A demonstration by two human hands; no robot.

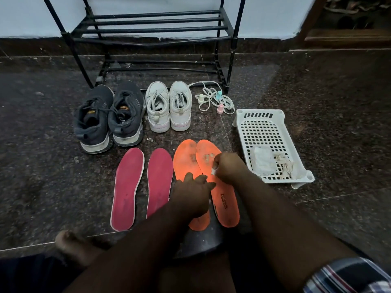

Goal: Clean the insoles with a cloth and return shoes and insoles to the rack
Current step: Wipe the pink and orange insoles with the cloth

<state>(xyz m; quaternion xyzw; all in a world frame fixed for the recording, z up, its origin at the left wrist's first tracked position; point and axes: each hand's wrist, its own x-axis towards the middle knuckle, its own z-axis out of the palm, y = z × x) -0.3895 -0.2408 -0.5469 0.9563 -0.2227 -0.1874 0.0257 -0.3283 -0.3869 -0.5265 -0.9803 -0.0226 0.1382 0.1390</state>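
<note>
Two orange insoles lie side by side on the floor, the right orange insole (224, 199) partly over the left orange insole (185, 160). My left hand (191, 194) presses flat on them, fingers spread. My right hand (227, 166) is closed on a small white cloth (213, 171) held against the right orange insole. Two red insoles (127, 187) lie to the left. Behind them stand a pair of dark grey sneakers (110, 117) and a pair of white sneakers (169, 106). The black metal rack (152, 30) stands against the wall.
A white plastic basket (260, 132) on the right holds a white pad and crumpled cloth scraps. White laces with small pastel pieces (213, 100) lie by the rack's right leg. My bare foot (74, 244) rests at lower left. A wooden frame stands at the far right.
</note>
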